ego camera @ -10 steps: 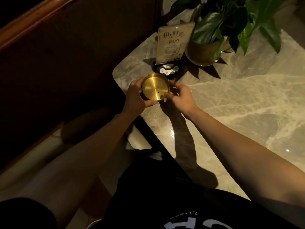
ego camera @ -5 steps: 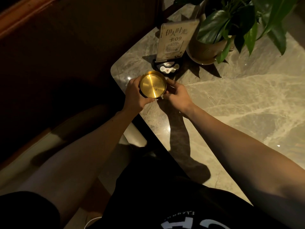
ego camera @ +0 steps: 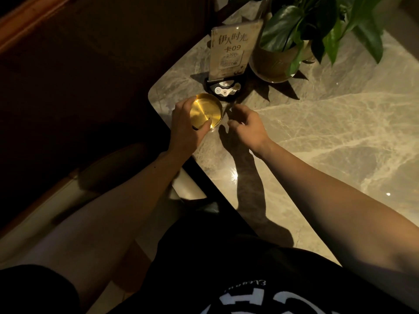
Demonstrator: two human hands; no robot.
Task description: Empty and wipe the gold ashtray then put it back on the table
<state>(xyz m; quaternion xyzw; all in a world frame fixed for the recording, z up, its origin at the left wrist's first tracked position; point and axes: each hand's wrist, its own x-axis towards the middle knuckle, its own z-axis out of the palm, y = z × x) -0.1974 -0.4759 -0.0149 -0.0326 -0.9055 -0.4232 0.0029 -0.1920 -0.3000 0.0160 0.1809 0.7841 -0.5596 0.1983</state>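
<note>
The round gold ashtray (ego camera: 205, 111) shows a shiny, bare inside and sits low over the near left corner of the marble table (ego camera: 317, 137). My left hand (ego camera: 184, 129) grips its left rim, thumb on the near edge and fingers round the far side. Whether its base touches the tabletop I cannot tell. My right hand (ego camera: 246, 123) hovers just right of the ashtray, apart from it, fingers loosely curled and holding nothing.
Just behind the ashtray a table sign (ego camera: 230, 53) stands in a black base with buttons (ego camera: 224, 89). A potted plant (ego camera: 275, 61) with large leaves is right of the sign. A dark seat and wall lie left of the table edge.
Both hands held the ashtray a second ago. It has come down towards the table corner, and my right hand has let go and drawn off to the right.
</note>
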